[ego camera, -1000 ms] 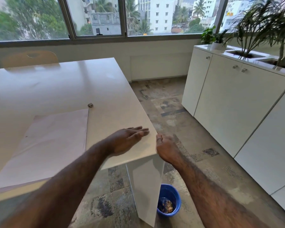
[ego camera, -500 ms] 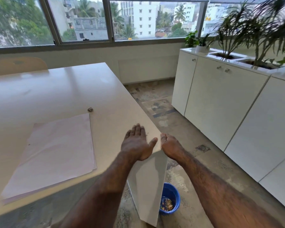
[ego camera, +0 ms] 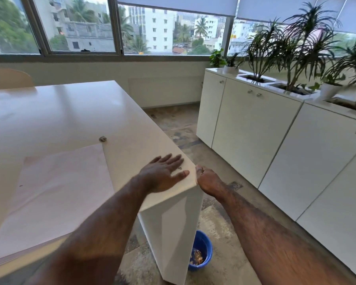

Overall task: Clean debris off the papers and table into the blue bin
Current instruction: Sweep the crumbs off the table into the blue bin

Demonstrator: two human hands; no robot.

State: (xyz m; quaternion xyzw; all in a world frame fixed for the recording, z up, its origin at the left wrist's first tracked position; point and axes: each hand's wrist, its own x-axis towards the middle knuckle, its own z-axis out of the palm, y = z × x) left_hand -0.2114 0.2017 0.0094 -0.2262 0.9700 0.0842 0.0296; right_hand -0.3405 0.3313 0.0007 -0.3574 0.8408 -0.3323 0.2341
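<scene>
Since half a second ago, the left hand has slid away from the corner of the surface and now lies flat farther in along the right edge, fingers spread and straight, pointing toward two o'clock, palm pressed on the white top. A tiny dark speck of debris sits on the top just beside the fingertips, between index finger and thumb. The right hand is just off the edge at three o'clock from the left hand, cupped with its fingers curled upward, close against the rim; whether it holds anything cannot be told. A stack of pale papers lies on the surface at nine o'clock from the left hand, its near edge reaching the front rim. A small grey crumpled bit rests on the bare top just beyond the papers' far right corner, at eleven o'clock from the left hand. The blue bin stands on the stone floor at six o'clock, below the corner, partly hidden by the white leg panel, with brownish scraps inside. White cabinets topped with potted plants line the right wall.
</scene>
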